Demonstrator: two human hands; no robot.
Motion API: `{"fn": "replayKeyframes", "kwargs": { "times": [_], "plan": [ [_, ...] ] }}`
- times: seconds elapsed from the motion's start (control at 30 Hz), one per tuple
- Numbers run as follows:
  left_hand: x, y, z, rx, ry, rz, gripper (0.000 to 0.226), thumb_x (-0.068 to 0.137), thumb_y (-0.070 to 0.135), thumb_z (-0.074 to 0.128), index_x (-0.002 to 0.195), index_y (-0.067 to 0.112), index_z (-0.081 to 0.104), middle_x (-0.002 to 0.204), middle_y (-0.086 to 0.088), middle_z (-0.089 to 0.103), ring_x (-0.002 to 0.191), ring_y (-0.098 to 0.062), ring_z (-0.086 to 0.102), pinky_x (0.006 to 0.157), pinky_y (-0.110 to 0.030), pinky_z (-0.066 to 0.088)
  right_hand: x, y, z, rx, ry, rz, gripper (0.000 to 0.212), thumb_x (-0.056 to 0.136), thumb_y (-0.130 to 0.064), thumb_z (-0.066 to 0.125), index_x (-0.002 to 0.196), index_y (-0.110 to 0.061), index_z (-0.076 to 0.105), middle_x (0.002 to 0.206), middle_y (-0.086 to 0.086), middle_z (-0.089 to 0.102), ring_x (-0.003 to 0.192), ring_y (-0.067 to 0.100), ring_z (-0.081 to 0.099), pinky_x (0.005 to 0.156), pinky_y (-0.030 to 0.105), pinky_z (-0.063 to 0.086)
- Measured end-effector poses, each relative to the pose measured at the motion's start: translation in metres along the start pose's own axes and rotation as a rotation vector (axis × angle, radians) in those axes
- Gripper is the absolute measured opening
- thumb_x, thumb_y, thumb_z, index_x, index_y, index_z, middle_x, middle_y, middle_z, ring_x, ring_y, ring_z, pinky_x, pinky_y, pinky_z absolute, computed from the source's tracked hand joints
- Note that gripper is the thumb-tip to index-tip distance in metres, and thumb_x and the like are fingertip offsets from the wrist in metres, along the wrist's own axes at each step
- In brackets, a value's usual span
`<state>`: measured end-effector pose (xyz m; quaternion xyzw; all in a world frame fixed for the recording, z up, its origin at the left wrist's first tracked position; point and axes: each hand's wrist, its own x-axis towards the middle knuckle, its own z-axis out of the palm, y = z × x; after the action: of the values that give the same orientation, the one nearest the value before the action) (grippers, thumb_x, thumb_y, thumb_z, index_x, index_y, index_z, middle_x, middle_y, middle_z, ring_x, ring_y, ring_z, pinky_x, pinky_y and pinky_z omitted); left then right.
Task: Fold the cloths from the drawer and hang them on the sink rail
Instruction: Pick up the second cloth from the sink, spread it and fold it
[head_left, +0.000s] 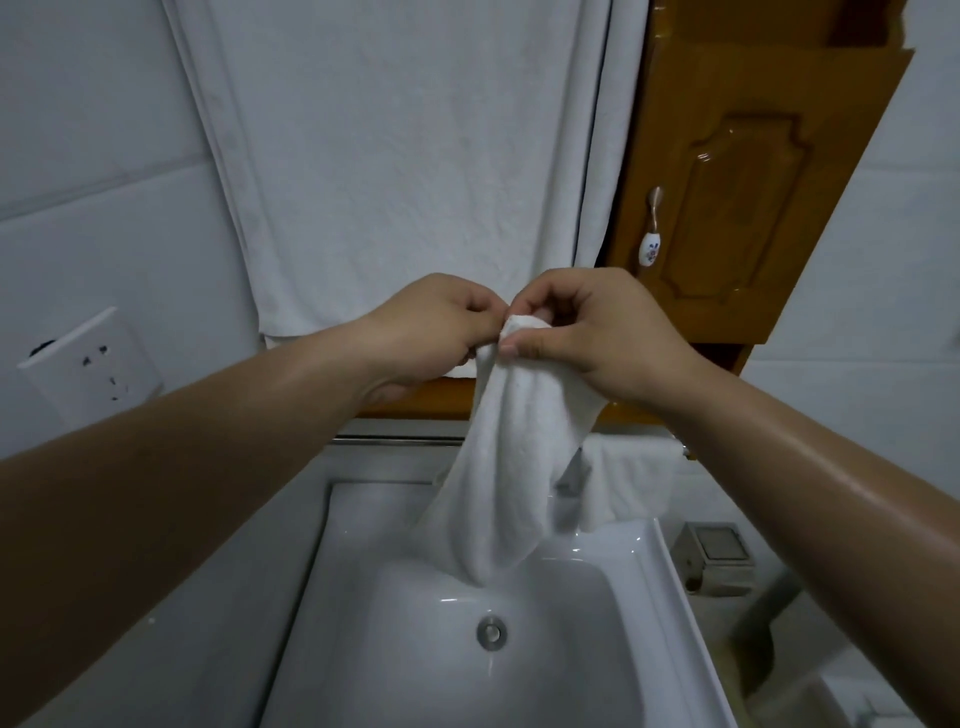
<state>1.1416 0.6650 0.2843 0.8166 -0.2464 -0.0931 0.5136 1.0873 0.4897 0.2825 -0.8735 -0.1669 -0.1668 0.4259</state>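
Right below you sits the white sink (670, 582), drain (491, 631) in the middle. Over the basin you've got a white cloth (498, 467) dangling bunched up, its top edge pinched between both hands: your left hand (431, 327) and right hand (597, 332) are curled tight on it, knuckles nearly touching. Behind that, the rail (395, 441) carries a folded cloth (631, 480) at its right end. Farther back hangs a big white towel (395, 156) beside a wooden cabinet door (737, 208).

The cloth (498, 467) is white terry — soft, matt, nubbly. The sink (639, 551) is glossy white ceramic (light glints on it), its rail (400, 441) polished metal; the cabinet door (748, 208) is lacquered wood.
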Motion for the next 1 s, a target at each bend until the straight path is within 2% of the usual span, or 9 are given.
{"fn": "replayKeyframes", "kwargs": {
  "times": [0.1, 0.2, 0.37, 0.47, 0.63, 0.7, 0.8, 0.87, 1.0],
  "plan": [
    [-0.002, -0.002, 0.0, -0.107, -0.058, -0.015, 0.014, 0.092, 0.009, 0.063, 0.09, 0.014, 0.076, 0.072, 0.002, 0.068, 0.069, -0.009, 0.056, 0.065, -0.024, 0.046, 0.0, 0.001, 0.003, -0.029, 0.014, 0.017, 0.025, 0.071, -0.032, 0.087, 0.086, -0.024, 0.07, 0.08, 0.0, 0.071, 0.078, 0.019, 0.066, 0.074, 0.041, 0.057],
    [-0.005, -0.002, 0.003, -0.149, -0.096, 0.022, 0.014, 0.092, 0.005, 0.063, 0.095, 0.013, 0.073, 0.072, 0.003, 0.067, 0.065, -0.006, 0.055, 0.06, -0.02, 0.044, -0.002, 0.001, 0.002, -0.045, 0.034, 0.02, 0.024, 0.071, -0.033, 0.087, 0.084, -0.024, 0.069, 0.08, -0.003, 0.07, 0.077, 0.013, 0.066, 0.071, 0.035, 0.059],
    [-0.011, -0.004, 0.003, -0.205, -0.179, 0.084, 0.034, 0.088, -0.013, 0.056, 0.113, 0.007, 0.067, 0.103, -0.011, 0.074, 0.093, -0.016, 0.069, 0.083, -0.025, 0.056, -0.006, 0.002, 0.001, -0.147, 0.062, -0.011, 0.024, 0.072, -0.038, 0.084, 0.087, -0.023, 0.071, 0.081, -0.012, 0.068, 0.076, -0.001, 0.06, 0.063, 0.018, 0.051],
    [-0.013, -0.003, 0.008, -0.124, -0.118, 0.097, 0.036, 0.085, -0.013, 0.06, 0.114, 0.007, 0.068, 0.1, -0.008, 0.076, 0.091, -0.014, 0.071, 0.078, -0.021, 0.054, -0.008, 0.005, 0.001, -0.183, 0.073, -0.017, 0.026, 0.07, -0.039, 0.086, 0.085, -0.025, 0.071, 0.082, -0.012, 0.066, 0.076, 0.001, 0.059, 0.063, 0.016, 0.048],
    [-0.017, -0.006, 0.01, -0.038, -0.067, 0.071, 0.033, 0.086, -0.005, 0.064, 0.114, 0.012, 0.071, 0.099, -0.003, 0.077, 0.098, -0.015, 0.071, 0.092, -0.028, 0.053, -0.012, 0.012, -0.002, -0.23, 0.078, -0.053, 0.03, 0.063, -0.04, 0.089, 0.08, -0.033, 0.065, 0.088, -0.011, 0.059, 0.076, 0.002, 0.054, 0.062, 0.012, 0.042],
    [-0.019, -0.003, 0.011, 0.007, -0.036, 0.064, 0.033, 0.085, 0.0, 0.067, 0.114, 0.017, 0.071, 0.094, -0.001, 0.077, 0.095, -0.012, 0.071, 0.091, -0.026, 0.053, -0.013, 0.014, -0.003, -0.23, 0.059, -0.067, 0.03, 0.062, -0.042, 0.087, 0.079, -0.034, 0.063, 0.089, -0.012, 0.058, 0.076, 0.002, 0.055, 0.062, 0.012, 0.043],
    [-0.023, 0.002, 0.012, 0.045, -0.016, 0.049, 0.041, 0.082, 0.002, 0.072, 0.12, 0.019, 0.068, 0.084, -0.003, 0.077, 0.082, -0.005, 0.07, 0.079, -0.016, 0.052, -0.016, 0.014, -0.002, -0.22, 0.015, -0.097, 0.031, 0.062, -0.049, 0.082, 0.08, -0.034, 0.063, 0.091, -0.012, 0.059, 0.081, 0.004, 0.057, 0.066, 0.015, 0.05],
    [-0.025, 0.006, 0.012, 0.073, -0.022, 0.053, 0.056, 0.08, 0.004, 0.075, 0.13, 0.023, 0.061, 0.081, 0.002, 0.077, 0.078, 0.0, 0.07, 0.075, -0.013, 0.048, -0.019, 0.014, -0.003, -0.187, -0.006, -0.121, 0.033, 0.062, -0.056, 0.076, 0.082, -0.033, 0.063, 0.093, -0.009, 0.06, 0.085, 0.005, 0.059, 0.071, 0.019, 0.054],
    [-0.026, 0.011, 0.014, 0.137, -0.008, 0.094, 0.082, 0.08, 0.007, 0.077, 0.148, 0.03, 0.038, 0.079, 0.01, 0.077, 0.08, 0.003, 0.07, 0.073, -0.004, 0.044, -0.02, 0.018, -0.006, -0.009, -0.038, -0.027, 0.043, 0.056, -0.05, 0.082, 0.089, -0.026, 0.068, 0.091, -0.001, 0.069, 0.087, 0.019, 0.068, 0.078, 0.044, 0.059]
  ]
}}
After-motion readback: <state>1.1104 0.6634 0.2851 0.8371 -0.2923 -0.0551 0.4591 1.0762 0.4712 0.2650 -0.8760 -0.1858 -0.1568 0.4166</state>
